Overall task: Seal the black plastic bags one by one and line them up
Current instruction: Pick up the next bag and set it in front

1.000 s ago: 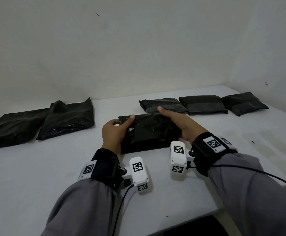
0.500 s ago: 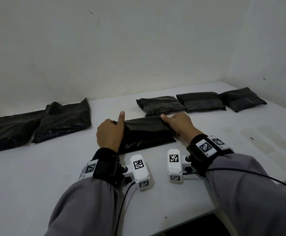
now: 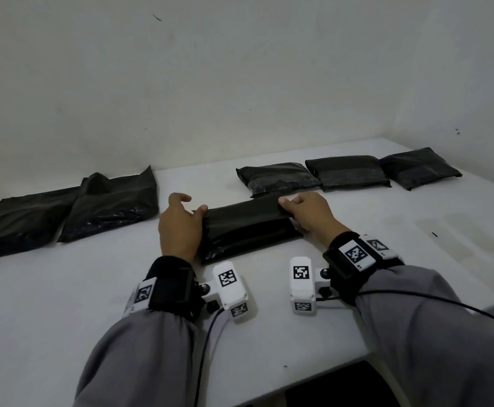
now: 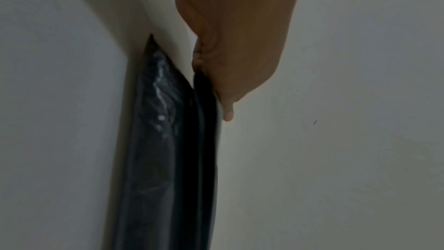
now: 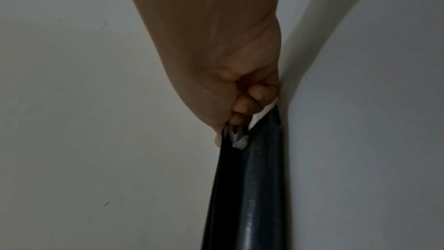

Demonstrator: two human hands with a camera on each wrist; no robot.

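A black plastic bag (image 3: 248, 230) lies flat on the white table (image 3: 63, 318) in front of me, its top flap folded over toward me. My left hand (image 3: 193, 202) pinches the bag's left end, thumb on top, index finger curled above. The right hand (image 3: 287, 205) grips the flap's right end with curled fingers. In the left wrist view the left hand (image 4: 216, 86) holds the bag's edge (image 4: 206, 140). The right wrist view shows the right hand's fingers (image 5: 242, 105) curled round the bag's corner (image 5: 252, 197).
Three folded black bags (image 3: 278, 177) (image 3: 347, 171) (image 3: 419, 167) lie in a row at the back right. Two flat, unfolded black bags (image 3: 110, 207) (image 3: 19, 221) lie overlapping at the left. A wall rises right behind the table; its front edge (image 3: 357, 355) is near my right forearm.
The flap has been folded down over the bag toward me. Both hands have moved outward to the bag's ends, and the left index finger, raised a moment ago, has curled.
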